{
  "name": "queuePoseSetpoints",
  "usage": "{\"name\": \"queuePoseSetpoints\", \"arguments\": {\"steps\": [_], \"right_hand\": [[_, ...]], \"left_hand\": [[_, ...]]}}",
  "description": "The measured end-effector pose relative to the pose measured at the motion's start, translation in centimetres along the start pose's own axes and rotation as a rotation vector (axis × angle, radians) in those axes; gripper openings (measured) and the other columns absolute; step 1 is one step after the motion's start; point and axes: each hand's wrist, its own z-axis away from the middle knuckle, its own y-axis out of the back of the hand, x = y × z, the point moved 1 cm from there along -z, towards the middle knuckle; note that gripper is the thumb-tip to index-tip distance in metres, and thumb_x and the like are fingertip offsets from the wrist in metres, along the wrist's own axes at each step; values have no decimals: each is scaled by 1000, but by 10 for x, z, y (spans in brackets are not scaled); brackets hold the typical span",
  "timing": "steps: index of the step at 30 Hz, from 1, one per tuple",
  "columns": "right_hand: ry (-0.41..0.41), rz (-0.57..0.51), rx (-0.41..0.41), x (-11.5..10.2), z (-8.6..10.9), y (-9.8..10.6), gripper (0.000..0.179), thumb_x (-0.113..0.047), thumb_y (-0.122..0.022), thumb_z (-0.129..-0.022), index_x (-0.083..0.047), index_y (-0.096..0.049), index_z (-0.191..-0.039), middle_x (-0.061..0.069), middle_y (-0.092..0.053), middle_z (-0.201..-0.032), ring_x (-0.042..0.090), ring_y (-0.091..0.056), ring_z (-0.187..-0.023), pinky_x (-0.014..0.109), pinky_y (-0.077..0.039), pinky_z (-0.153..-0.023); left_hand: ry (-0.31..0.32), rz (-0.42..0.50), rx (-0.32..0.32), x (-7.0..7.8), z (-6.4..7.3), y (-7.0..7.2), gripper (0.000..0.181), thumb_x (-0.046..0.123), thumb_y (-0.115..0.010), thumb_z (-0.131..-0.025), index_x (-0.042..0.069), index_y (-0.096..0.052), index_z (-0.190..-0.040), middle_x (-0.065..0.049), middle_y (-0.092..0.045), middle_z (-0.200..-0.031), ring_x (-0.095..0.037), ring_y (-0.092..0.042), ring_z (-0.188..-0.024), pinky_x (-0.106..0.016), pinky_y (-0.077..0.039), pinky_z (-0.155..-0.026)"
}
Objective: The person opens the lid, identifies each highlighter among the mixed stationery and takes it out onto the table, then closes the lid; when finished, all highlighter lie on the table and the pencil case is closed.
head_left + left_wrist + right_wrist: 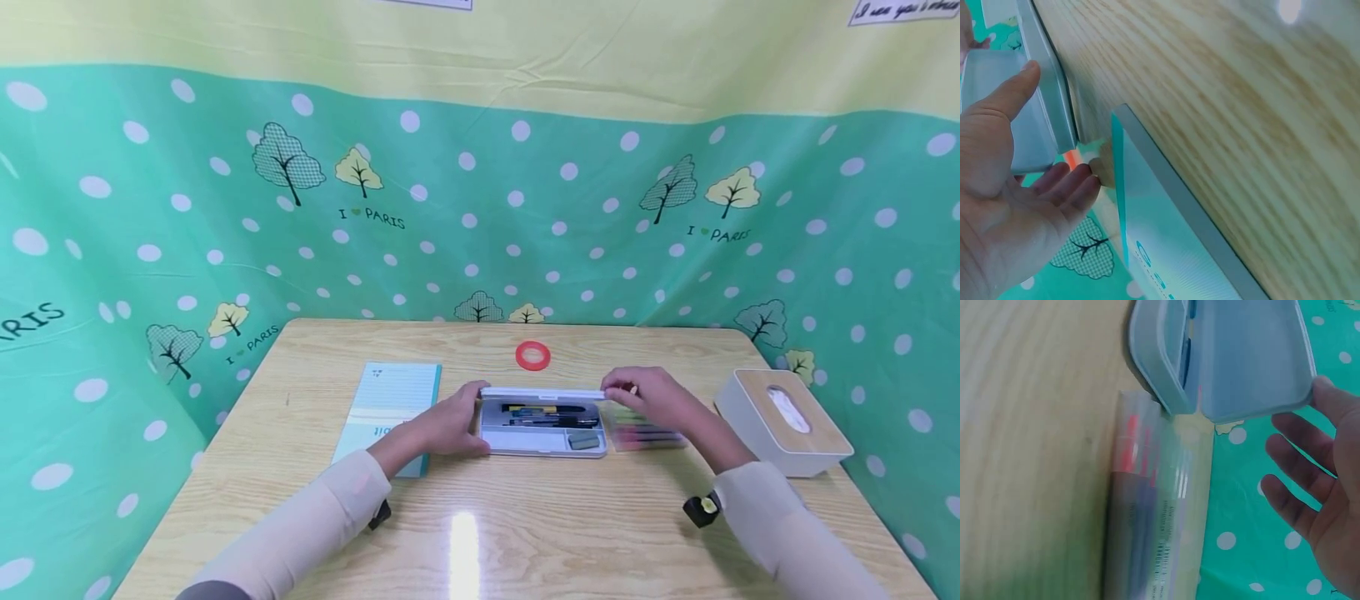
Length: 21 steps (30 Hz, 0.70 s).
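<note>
A pale pencil case [542,443] lies on the table with its lid [540,393] raised at the back. Inside are several dark pens [547,417] and a grey eraser [583,440] in the front right compartment. My left hand [450,423] holds the case's left end, thumb near the front corner and fingers toward the back. In the left wrist view the thumb [1017,90] lies against the case's end. With thumb and index finger, my right hand [651,395] pinches the lid's right corner; its other fingers [1297,450] spread loosely below, holding nothing.
Left of the case lies a light blue notebook [393,392], partly under my left forearm. A clear pack of coloured pens [647,435] sits beside the case's right end. Behind is a red tape roll [518,357]. A tissue box [795,446] stands at the table's right.
</note>
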Motion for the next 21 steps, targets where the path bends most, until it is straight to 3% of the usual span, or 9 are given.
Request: {"name": "queuePoseSetpoints", "arguments": {"steps": [5,9,12,16,21], "right_hand": [[-12,-20,-129,-3,9,-6,16,-28,-69,-98,-21,-74,-111,-7,-73,-105,10,-63,-93,34,-57,-81],[-17,4,-195,-6,11,-14,34,-31,-74,-94,-17,-71,-125,5,-71,-125,27,-64,-115,52,-55,-99],[-18,55,-224,-8,11,-20,48,-33,-76,-91,-16,-66,-136,11,-65,-137,35,-58,-128,58,-50,-107],[-26,113,-250,-13,10,-27,61,-37,-77,-90,-15,-59,-144,13,-60,-144,39,-53,-134,60,-46,-110],[-40,158,-238,-17,10,-33,68,-43,-78,-88,-14,-57,-146,16,-57,-144,39,-52,-133,58,-47,-110]], "left_hand": [[-22,-36,-49,-1,2,4,101,47,-81,-85,8,-24,-158,-16,-42,-153,-27,-49,-137,-44,-42,-119],[-28,-53,-97,-1,4,7,102,53,-79,-84,13,-24,-160,-16,-40,-154,-28,-49,-136,-46,-43,-118],[-15,-69,-132,-1,5,7,101,59,-74,-86,16,-23,-162,-15,-37,-156,-28,-49,-135,-47,-45,-116],[4,-95,-147,0,4,5,94,65,-62,-92,18,-24,-163,-14,-37,-156,-27,-48,-136,-46,-46,-115],[14,-99,-114,1,3,2,82,61,-55,-97,18,-28,-162,-14,-40,-154,-27,-52,-133,-45,-47,-114]]}}
